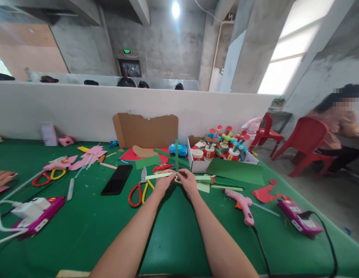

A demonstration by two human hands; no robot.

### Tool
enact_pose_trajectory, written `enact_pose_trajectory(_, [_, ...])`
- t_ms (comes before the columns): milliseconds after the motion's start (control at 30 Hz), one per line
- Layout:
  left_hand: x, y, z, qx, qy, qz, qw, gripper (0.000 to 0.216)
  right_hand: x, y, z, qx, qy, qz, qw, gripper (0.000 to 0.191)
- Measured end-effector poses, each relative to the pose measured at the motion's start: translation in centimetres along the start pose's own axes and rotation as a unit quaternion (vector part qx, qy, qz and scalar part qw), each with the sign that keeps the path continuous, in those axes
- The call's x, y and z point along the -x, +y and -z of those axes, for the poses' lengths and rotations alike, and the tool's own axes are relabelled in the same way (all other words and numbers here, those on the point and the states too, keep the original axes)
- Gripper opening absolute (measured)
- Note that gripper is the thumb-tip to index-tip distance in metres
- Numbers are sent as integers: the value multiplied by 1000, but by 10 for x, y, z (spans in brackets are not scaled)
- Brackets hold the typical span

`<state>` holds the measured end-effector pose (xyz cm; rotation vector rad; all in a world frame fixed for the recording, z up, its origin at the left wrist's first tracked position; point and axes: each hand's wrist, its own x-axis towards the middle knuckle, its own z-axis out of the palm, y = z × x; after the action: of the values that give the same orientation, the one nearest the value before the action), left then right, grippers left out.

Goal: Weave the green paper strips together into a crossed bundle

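Both hands meet above the middle of the green table (173, 231), forearms reaching in from the lower edge of the view. The left hand (162, 182) has its fingers curled in and pinched shut on a light green strip (156, 176) of paper, which runs roughly level and juts out to the left past the knuckles. The right hand (188, 182) is likewise clenched, thumb and fingertips pressed together at the foot of a dark green strip (176, 154), which stands upright between the two hands and rises well above them. The two strips cross at the point where the fingertips of both hands touch; which strip lies on top cannot be told. Both strips are narrow, flat and straight-edged, held just above the table surface. Just left of the left hand lie scissors (139, 190) with red and yellow handles, and beyond them a black phone (117, 179). To the right, a pink glue gun (243, 202) rests on the table, its cord trailing toward the near edge. Behind the hands, a white box (198, 166) holds colourful craft figures, beside a sheet of brown cardboard (146, 129).
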<state>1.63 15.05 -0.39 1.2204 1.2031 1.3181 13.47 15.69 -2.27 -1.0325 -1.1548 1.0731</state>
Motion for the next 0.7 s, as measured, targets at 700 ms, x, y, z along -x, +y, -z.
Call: enact_pose_trajectory(700, [1, -3, 2, 42, -4, 9, 999, 25, 6, -9, 2, -42, -22, -54, 997, 31])
